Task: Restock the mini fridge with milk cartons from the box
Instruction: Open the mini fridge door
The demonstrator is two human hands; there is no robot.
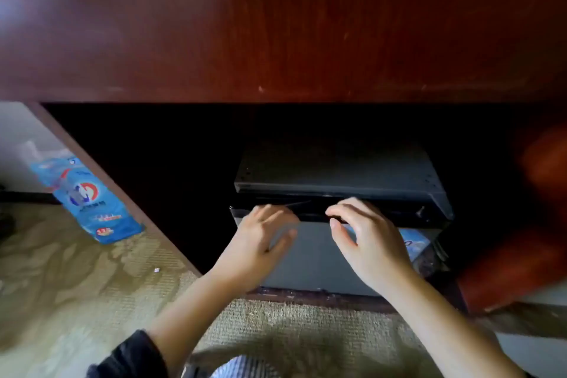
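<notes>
A small dark mini fridge (343,175) stands in the shadowed recess under a red-brown wooden desk. Its grey door (310,258) faces me. My left hand (260,242) reaches to the door's top left edge with fingers stretched out, slightly blurred. My right hand (368,236) is at the top edge near the middle, its curled fingers and thumb pinching the rim. A blue milk carton (414,242) shows in a gap at the door's right side. The blue and white milk box (89,202) leans on the carpet at the left, outside the recess.
The wooden desk front (276,24) overhangs the fridge. A slanted wooden side panel (101,175) separates the recess from the box. Patterned beige carpet (76,285) covers the floor. A red-brown blurred panel (521,255) stands at the right.
</notes>
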